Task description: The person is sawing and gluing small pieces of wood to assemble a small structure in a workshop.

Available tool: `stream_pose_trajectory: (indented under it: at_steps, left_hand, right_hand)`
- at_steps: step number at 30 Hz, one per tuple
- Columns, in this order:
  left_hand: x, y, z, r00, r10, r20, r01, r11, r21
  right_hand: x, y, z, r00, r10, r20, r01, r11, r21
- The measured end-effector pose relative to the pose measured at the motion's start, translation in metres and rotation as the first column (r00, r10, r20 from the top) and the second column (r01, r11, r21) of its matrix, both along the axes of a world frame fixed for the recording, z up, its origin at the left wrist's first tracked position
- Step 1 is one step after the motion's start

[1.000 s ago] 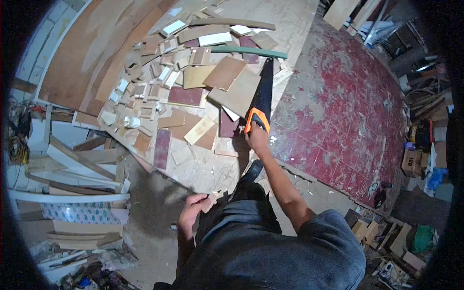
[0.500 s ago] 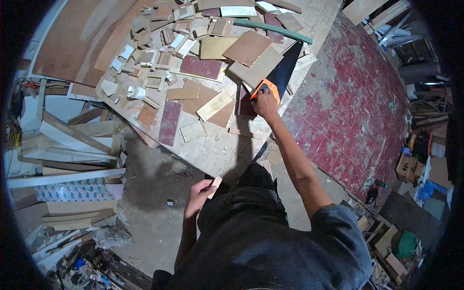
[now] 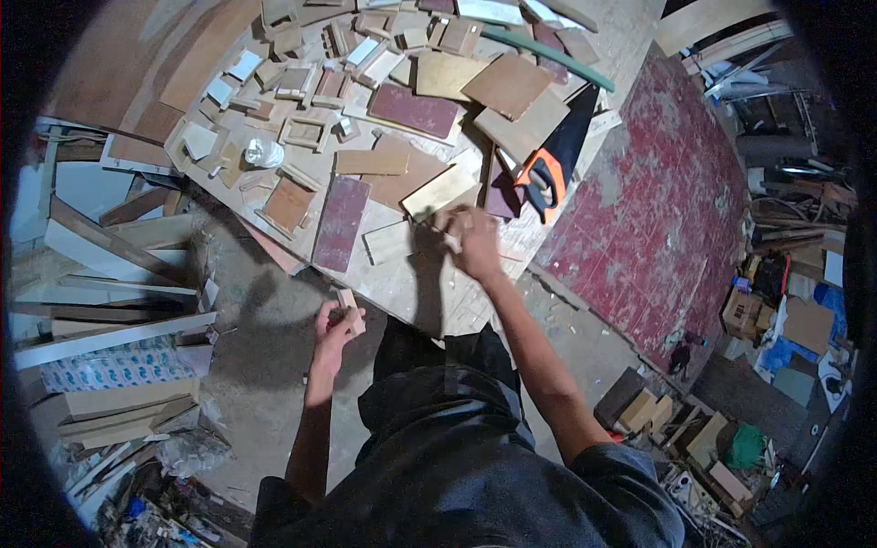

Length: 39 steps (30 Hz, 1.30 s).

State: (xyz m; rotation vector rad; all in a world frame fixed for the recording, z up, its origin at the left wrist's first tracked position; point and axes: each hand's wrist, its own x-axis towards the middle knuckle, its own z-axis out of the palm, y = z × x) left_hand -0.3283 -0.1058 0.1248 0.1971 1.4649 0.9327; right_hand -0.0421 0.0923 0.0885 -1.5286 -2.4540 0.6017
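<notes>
Leftmost, scrap timber lies piled on the floor, with a long white strip (image 3: 119, 338) across it. Next, toward the counter's far-left corner, sits a crumpled white item (image 3: 264, 153) among small wooden frames. Nearer the body, the left hand (image 3: 338, 329) is off the near edge of the counter (image 3: 470, 306), its fingers closed around a small wooden block (image 3: 350, 315) that tilts upward. Just beyond lies a maroon panel (image 3: 342, 224), and to its right a pale yellow board (image 3: 440, 194). The right hand (image 3: 472, 239) is low beside that board, fingers bent but blurred; whether it grips anything I cannot tell. Past it, the orange-handled saw (image 3: 568, 137) rests ungripped near the counter's right edge, and farther right stretches a worn red surface (image 3: 639, 219). The step in hand seems to be handling loose pieces rather than cutting; the next move probably calls for careful right fingertips among overlapping offcuts and a steady left hold.
</notes>
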Motion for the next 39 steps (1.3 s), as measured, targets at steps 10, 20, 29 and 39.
stream_pose_trajectory:
  at_steps: [10, 20, 29, 39]
  left_hand:
    - [-0.040, -0.009, 0.000, 0.968, 0.249, 0.042, -0.252, 0.935, 0.250]
    - [-0.040, 0.018, 0.029, 0.970, 0.243, 0.012, -0.241, 0.951, 0.196]
    - [0.011, 0.071, 0.083, 0.992, 0.121, -0.028, -0.100, 0.914, 0.394]
    - [0.044, 0.084, 0.126, 0.978, -0.058, -0.198, 0.140, 0.892, 0.430]
  right_hand:
    - [-0.113, -0.017, -0.072, 0.913, 0.245, 0.327, -0.243, 0.969, -0.049]
    - [-0.111, -0.037, 0.036, 0.942, 0.211, 0.262, -0.211, 0.977, -0.029]
    - [-0.077, -0.064, 0.198, 0.986, 0.109, 0.123, -0.112, 0.994, 0.013]
    - [-0.035, -0.069, 0.236, 0.995, 0.050, 0.086, -0.056, 0.997, 0.061]
